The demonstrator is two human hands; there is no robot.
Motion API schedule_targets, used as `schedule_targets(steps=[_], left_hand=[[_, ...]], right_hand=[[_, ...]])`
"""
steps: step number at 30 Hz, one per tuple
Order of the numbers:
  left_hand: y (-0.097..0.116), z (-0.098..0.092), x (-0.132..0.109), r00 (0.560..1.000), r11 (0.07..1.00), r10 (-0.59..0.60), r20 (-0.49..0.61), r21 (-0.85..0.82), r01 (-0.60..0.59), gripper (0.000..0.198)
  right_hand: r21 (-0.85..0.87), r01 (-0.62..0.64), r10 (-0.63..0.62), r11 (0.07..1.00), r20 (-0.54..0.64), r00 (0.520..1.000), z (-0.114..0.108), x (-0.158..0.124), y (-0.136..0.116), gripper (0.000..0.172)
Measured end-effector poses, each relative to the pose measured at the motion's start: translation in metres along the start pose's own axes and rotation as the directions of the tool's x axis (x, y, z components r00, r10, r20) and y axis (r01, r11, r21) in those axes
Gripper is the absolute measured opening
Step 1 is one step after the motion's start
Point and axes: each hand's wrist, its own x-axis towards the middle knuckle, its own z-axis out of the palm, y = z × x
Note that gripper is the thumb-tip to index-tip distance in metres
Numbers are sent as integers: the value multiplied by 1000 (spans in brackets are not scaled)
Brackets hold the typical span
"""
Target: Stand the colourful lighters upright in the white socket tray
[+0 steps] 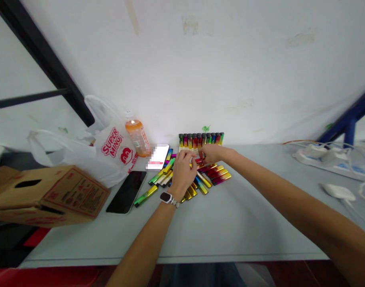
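Shiny lighters (146,196) in green, gold, red and blue lie in a loose pile on the grey table. At the wall a row of upright lighters (200,140) stands side by side. My left hand (184,171), with a watch on its wrist, is over the pile with its fingers bent; what they hold, if anything, is hidden. Just in front of the row, my right hand (211,153) has its fingers curled down around a reddish lighter (200,162), partly hidden by them. Several red-and-gold lighters (221,175) lie fanned out below that hand.
A lit phone (158,157) and an orange drink bottle (138,135) are left of the pile. Further left are a dark phone (126,192), a white plastic bag (110,159) and a cardboard box (71,195). Power strips (332,159) and a white charger (339,192) sit right.
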Motion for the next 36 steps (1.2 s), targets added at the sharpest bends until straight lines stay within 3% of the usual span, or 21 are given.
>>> schedule_targets(steps=[3,6,8,10,12,15,18,22,28,36], left_hand=[[-1,-1,-7,1000,998,-4,0,-63,4,18],[-1,0,-7,1000,993,-23,3,-118,23,19],[-2,3,-6,999,988,-39,14,-147,41,19],[-1,6,-5,998,986,-51,30,-159,55,19],[0,7,-5,998,986,-53,45,-157,59,19],[4,8,-6,996,987,-37,79,-152,49,19],[8,7,-7,992,988,-28,123,-147,46,18],[11,10,-8,988,989,-28,153,-140,50,18],[9,16,-11,984,990,-22,176,-134,47,17],[8,17,-11,981,991,-7,193,-132,33,17]], right_hand=[[91,28,-10,995,-184,983,9,-7,6,27],[305,69,51,950,-368,929,23,-22,7,16],[538,140,126,831,-427,895,33,-33,2,9],[756,230,203,613,-432,879,41,-43,-7,6],[860,279,300,427,-426,854,48,-52,-17,10],[887,343,428,310,-452,783,54,-64,-29,15],[903,355,514,241,-429,742,58,-73,-36,38],[928,270,587,257,-372,719,62,-78,-41,57],[915,215,647,340,-394,653,65,-74,-43,49],[912,205,651,356,-400,645,65,-72,-47,43]])
